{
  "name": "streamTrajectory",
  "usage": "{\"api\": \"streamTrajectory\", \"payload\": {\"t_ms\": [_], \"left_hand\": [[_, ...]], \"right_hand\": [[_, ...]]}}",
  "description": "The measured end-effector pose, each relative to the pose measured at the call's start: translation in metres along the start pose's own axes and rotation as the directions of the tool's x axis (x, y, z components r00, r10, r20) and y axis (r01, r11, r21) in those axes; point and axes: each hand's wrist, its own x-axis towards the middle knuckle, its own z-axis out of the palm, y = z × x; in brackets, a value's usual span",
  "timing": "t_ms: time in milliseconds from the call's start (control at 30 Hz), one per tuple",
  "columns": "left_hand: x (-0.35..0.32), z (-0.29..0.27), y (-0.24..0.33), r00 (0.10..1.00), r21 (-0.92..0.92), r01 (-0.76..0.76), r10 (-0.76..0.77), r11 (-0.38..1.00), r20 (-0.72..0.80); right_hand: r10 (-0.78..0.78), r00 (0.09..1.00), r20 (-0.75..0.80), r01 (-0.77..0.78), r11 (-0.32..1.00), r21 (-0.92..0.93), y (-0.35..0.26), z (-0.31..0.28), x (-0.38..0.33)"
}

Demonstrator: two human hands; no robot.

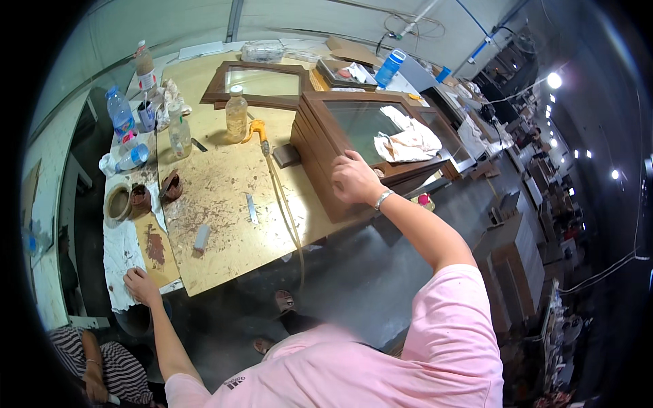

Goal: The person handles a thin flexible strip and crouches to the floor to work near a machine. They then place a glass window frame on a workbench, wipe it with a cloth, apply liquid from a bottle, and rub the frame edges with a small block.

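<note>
My right hand [355,179] rests at the near edge of the top frame in a stack of brown wooden frames [314,160]. Its fingers are curled in, and whatever they may hold is hidden. A crumpled white cloth [408,138] lies on the glass pane of that top frame. Down at the table's left corner, my left hand [141,286] touches the edge of a tan sheet [155,248] smeared with brown paste, fingers stretched out. Beneath the sheet spreads a white cloth [121,255]. Close by stand a small tub of brown paste [140,198] and a round bowl [118,202].
On the wooden table [238,183] lie a yellow air gun [257,130] with its hose, a metal scraper blade [252,208] and a grey block [202,237]. Several bottles, including a capped one [236,114], stand farther back. Another person [109,367] sits at lower left.
</note>
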Motion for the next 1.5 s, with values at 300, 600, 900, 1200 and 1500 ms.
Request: {"api": "streamTrajectory", "payload": {"t_ms": [300,600,900,1200,1500], "left_hand": [[0.002,-0.005,0.000,0.994,0.050,0.055,-0.059,0.997,0.093],[0.006,0.009,-0.011,0.987,0.013,0.076,-0.077,0.997,0.141],[0.042,0.055,-0.059,0.985,-0.337,0.140,-0.096,0.931,0.144],[-0.068,-0.060,0.264,0.956,-0.884,0.139,0.172,0.446,0.237],[-0.156,-0.142,0.511,0.821,-0.864,0.156,0.423,0.479,0.383]], "right_hand": [[0.045,0.998,0.040,-0.044,0.999,-0.018,-0.003,-0.001,-0.005],[0.074,0.996,0.055,-0.073,0.997,-0.011,-0.001,0.001,-0.011],[0.086,0.995,0.059,-0.090,0.994,0.063,0.007,-0.001,-0.014],[-0.072,0.997,0.042,0.059,0.967,0.249,0.020,-0.004,-0.020],[0.087,0.817,-0.570,0.327,0.744,0.582,0.140,-0.037,-0.063]]}}
